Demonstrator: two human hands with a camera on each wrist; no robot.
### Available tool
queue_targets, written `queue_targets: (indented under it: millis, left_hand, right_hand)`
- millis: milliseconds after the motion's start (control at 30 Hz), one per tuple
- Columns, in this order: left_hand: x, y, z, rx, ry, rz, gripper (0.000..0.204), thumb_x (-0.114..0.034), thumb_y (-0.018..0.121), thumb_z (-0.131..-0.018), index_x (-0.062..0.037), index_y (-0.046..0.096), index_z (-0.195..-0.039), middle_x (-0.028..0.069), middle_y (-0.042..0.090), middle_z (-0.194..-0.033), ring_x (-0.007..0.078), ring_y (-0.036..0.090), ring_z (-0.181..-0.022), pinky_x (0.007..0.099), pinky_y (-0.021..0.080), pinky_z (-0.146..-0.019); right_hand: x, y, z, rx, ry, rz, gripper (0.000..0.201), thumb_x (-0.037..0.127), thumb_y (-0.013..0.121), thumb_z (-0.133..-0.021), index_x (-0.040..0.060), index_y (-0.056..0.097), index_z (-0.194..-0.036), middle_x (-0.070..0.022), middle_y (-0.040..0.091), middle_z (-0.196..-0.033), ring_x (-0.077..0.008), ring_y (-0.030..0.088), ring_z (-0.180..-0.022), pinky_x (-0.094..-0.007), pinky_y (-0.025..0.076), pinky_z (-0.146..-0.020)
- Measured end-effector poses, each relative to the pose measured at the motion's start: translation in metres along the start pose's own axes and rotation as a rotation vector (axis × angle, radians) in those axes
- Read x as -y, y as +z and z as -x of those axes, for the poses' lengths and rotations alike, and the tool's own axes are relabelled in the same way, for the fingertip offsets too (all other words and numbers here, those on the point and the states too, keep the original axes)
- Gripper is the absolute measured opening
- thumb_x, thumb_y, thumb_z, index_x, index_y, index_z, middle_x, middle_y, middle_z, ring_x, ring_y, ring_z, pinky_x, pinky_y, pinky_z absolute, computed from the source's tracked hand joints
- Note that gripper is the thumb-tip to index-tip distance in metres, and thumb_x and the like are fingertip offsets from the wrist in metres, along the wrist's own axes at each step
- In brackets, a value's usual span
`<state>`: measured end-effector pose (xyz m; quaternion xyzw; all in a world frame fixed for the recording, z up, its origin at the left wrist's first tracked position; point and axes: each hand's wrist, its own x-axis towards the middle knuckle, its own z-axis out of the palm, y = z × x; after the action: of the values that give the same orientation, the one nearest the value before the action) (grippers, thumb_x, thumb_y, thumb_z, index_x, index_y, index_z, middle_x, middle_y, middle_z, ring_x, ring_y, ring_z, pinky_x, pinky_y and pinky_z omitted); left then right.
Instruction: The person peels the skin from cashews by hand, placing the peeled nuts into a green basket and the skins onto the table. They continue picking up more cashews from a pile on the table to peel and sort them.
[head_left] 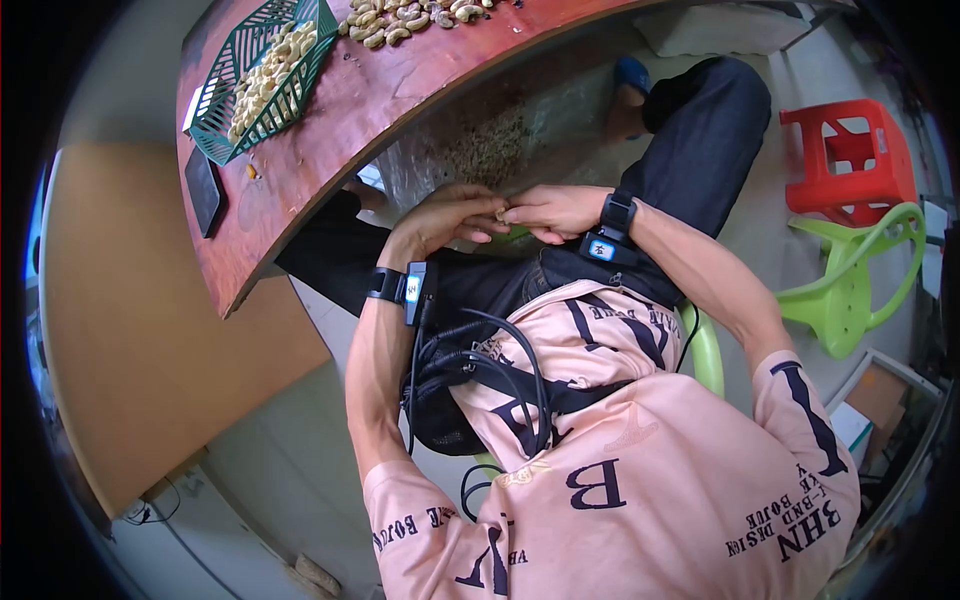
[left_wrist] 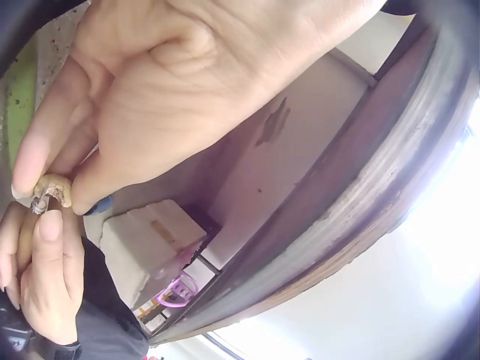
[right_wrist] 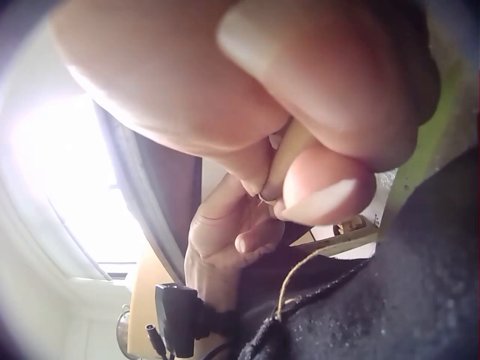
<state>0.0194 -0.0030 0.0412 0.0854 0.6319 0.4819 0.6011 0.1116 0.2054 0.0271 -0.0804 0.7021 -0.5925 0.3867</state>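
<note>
At centre frame I find my left hand (head_left: 440,218) and right hand (head_left: 553,210) meeting, fingertips of both pinching one cashew (left_wrist: 51,189) below the table (head_left: 400,90) edge.

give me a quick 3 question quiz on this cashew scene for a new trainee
1. True or false: both hands meet over the person's lap, below the table edge.
2. Multiple choice: the green basket on the table holds A) cashews B) screws C) coins.
3. Fill in: the left hand's fingertips pinch a single ____.

Key
1. True: the left hand and the right hand touch over the lap, beside the wooden table.
2. A: the green basket is filled with cashews.
3. cashew: the cashew sits between the left hand's fingertips; the right hand's fingers reach up to it too.
</note>
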Motion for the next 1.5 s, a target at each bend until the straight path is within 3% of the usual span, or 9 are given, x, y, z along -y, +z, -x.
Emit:
queue_targets:
  millis: [467, 667, 867, 967, 1167, 1267, 1500]
  left_hand:
    - [-0.002, -0.001, 0.005, 0.005, 0.000, -0.042, 0.039, -0.032, 0.063, -0.092, -0.0012, 0.056, -0.115, 0.0081, 0.064, -0.106, 0.0156, 0.066, -0.095, 0.0207, 0.051, -0.068]
    - [0.001, -0.002, 0.002, -0.006, -0.006, 0.030, 0.039, -0.030, 0.063, -0.092, -0.0008, 0.055, -0.116, 0.0078, 0.063, -0.107, 0.0161, 0.066, -0.095, 0.0220, 0.052, -0.073]
    - [0.002, -0.003, 0.000, -0.070, -0.006, 0.099, 0.037, -0.029, 0.061, -0.093, -0.0012, 0.056, -0.117, 0.0072, 0.064, -0.106, 0.0158, 0.067, -0.093, 0.0215, 0.052, -0.075]
    - [0.006, -0.008, -0.005, -0.060, 0.008, 0.124, 0.036, -0.029, 0.061, -0.093, -0.0011, 0.056, -0.117, 0.0073, 0.064, -0.106, 0.0152, 0.067, -0.092, 0.0203, 0.052, -0.073]
    - [0.002, -0.006, 0.000, -0.063, 0.004, 0.150, 0.036, -0.028, 0.061, -0.093, -0.0013, 0.056, -0.116, 0.0078, 0.064, -0.106, 0.0151, 0.067, -0.091, 0.0200, 0.053, -0.071]
    - [0.006, -0.009, -0.003, -0.060, 0.018, 0.139, 0.036, -0.029, 0.061, -0.093, -0.0012, 0.056, -0.115, 0.0085, 0.064, -0.106, 0.0157, 0.067, -0.091, 0.0209, 0.053, -0.072]
    - [0.007, -0.009, -0.005, -0.077, 0.003, 0.122, 0.038, -0.030, 0.064, -0.091, -0.0013, 0.056, -0.114, 0.0083, 0.064, -0.103, 0.0156, 0.067, -0.088, 0.0215, 0.054, -0.072]
  right_hand:
    - [0.000, 0.001, -0.002, 0.008, 0.020, 0.060, 0.044, 0.041, 0.038, -0.100, 0.0021, 0.059, -0.099, -0.0017, 0.050, -0.051, -0.0110, 0.044, -0.042, -0.0282, 0.035, -0.042]
    - [-0.004, 0.002, -0.004, -0.028, -0.096, 0.073, 0.044, 0.039, 0.036, -0.101, 0.0015, 0.058, -0.096, -0.0027, 0.050, -0.051, -0.0125, 0.046, -0.042, -0.0298, 0.037, -0.043]
    - [-0.008, 0.003, -0.011, -0.155, -0.157, 0.120, 0.043, 0.040, 0.036, -0.101, 0.0024, 0.055, -0.105, -0.0035, 0.050, -0.050, -0.0135, 0.048, -0.043, -0.0296, 0.038, -0.045]
    - [-0.009, 0.001, -0.018, -0.150, -0.088, 0.077, 0.043, 0.041, 0.037, -0.100, 0.0025, 0.054, -0.108, -0.0033, 0.050, -0.051, -0.0132, 0.047, -0.042, -0.0294, 0.037, -0.044]
    - [-0.011, -0.002, -0.014, -0.067, -0.028, 0.018, 0.048, 0.043, 0.037, -0.100, 0.0022, 0.061, -0.093, -0.0022, 0.050, -0.049, -0.0126, 0.046, -0.041, -0.0282, 0.035, -0.042]
    - [-0.005, -0.004, -0.006, -0.056, 0.085, 0.095, 0.051, 0.044, 0.036, -0.099, 0.0029, 0.063, -0.084, -0.0019, 0.050, -0.048, -0.0119, 0.046, -0.041, -0.0278, 0.035, -0.041]
    - [-0.009, -0.004, -0.013, 0.012, 0.009, -0.067, 0.052, 0.048, 0.033, -0.100, 0.0047, 0.061, -0.092, 0.0002, 0.049, -0.052, -0.0087, 0.042, -0.041, -0.0257, 0.034, -0.040]
